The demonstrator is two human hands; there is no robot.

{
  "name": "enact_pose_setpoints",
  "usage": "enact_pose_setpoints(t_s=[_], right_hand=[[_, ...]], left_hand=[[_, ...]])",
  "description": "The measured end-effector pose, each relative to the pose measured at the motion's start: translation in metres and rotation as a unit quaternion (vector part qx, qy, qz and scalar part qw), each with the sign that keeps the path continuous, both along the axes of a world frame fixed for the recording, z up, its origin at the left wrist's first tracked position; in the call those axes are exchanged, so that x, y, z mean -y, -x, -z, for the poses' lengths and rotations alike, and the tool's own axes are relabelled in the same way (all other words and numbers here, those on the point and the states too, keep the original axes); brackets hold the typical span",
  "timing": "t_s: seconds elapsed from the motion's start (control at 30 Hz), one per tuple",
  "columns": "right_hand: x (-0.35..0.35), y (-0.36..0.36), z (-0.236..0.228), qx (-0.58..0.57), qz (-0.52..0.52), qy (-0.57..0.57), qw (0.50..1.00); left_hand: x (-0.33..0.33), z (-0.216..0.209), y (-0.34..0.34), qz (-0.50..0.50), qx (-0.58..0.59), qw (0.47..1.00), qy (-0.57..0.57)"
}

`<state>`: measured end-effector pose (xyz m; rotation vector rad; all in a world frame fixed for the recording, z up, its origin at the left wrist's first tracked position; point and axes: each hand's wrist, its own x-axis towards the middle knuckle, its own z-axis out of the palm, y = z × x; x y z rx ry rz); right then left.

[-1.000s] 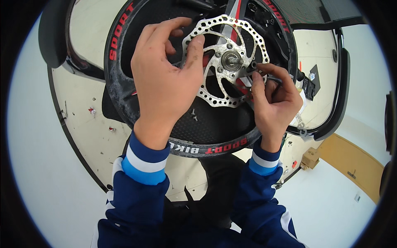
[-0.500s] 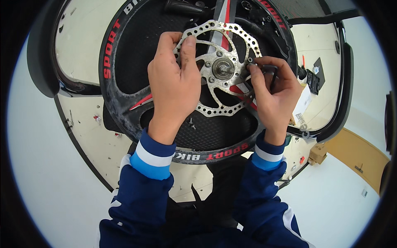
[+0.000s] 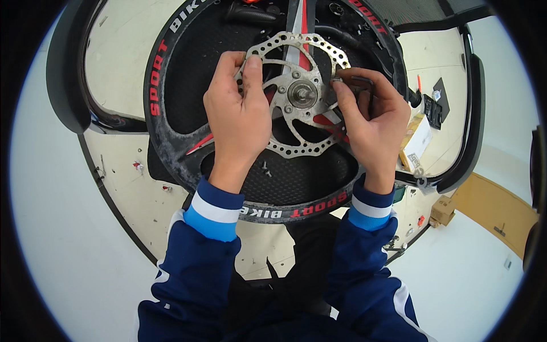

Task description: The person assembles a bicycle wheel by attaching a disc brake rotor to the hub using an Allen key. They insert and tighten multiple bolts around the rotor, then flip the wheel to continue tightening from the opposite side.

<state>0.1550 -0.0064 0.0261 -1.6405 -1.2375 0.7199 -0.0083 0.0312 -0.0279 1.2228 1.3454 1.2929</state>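
Observation:
A silver brake disc (image 3: 296,150), its rim full of small holes, lies over the hub (image 3: 302,94) of a black spoked wheel (image 3: 165,117). My left hand (image 3: 239,111) grips the disc's left edge between thumb and fingers. At the disc's right side, my right hand (image 3: 376,117) pinches a small bolt (image 3: 337,81) between thumb and forefinger. A dark bent hex key (image 3: 367,85) rests in the same hand, partly hidden by the fingers. Bolt heads (image 3: 288,109) show in the disc's centre around the hub. Whether the pinched bolt touches the disc is hidden.
Below the disc, loose bolts (image 3: 265,169) lie on the black textured surface seen through the wheel. A black grip (image 3: 250,13) and more small parts lie at the far side. A curved black frame (image 3: 473,114) stands at the right, with a cardboard box (image 3: 442,210) beyond.
My right hand has shifted slightly up and left with the bolt, and its fingers have turned. The disc and wheel appear slightly shifted in view. My left hand keeps its grip.

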Motion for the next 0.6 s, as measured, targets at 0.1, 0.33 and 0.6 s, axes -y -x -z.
enact_pose_setpoints(t_s=[0.1,0.33,0.6], right_hand=[[0.006,0.005,-0.013,0.079,-0.012,0.016,0.997],[0.009,-0.002,-0.01,0.218,-0.085,-0.054,0.971],[0.006,0.005,-0.025,0.269,-0.106,0.014,0.957]], left_hand=[[0.0,-0.004,0.0,0.002,0.007,1.0,0.019],[0.0,-0.003,-0.001,-0.006,0.011,1.0,0.009],[0.0,-0.004,0.001,-0.011,0.016,1.0,0.008]])
